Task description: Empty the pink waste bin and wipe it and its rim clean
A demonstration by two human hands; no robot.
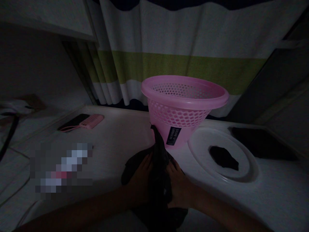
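Note:
A black plastic bag (159, 180) lies on the white tabletop in front of me, bunched up, with a twisted end pointing up toward the bin. My left hand (142, 175) is closed on the bag's left side, its fingertips partly lost in the dark plastic. From the other side my right hand (180, 183) grips the same bag, fingers pressed against it. Just beyond, a pink garbage bin (185, 102) with a honeycomb-pattern wall and a dark label stands upright; the bag's tip overlaps its lower left side in view.
Right of the bin, a white round lid or tray (200, 151) carries a small black folded piece (223, 157). Behind it lies a dark flat object (263, 143). At left are a pink power bank (91, 121), a dark phone-like slab (73, 121) and a blurred-out item. A striped curtain (169, 67) hangs behind.

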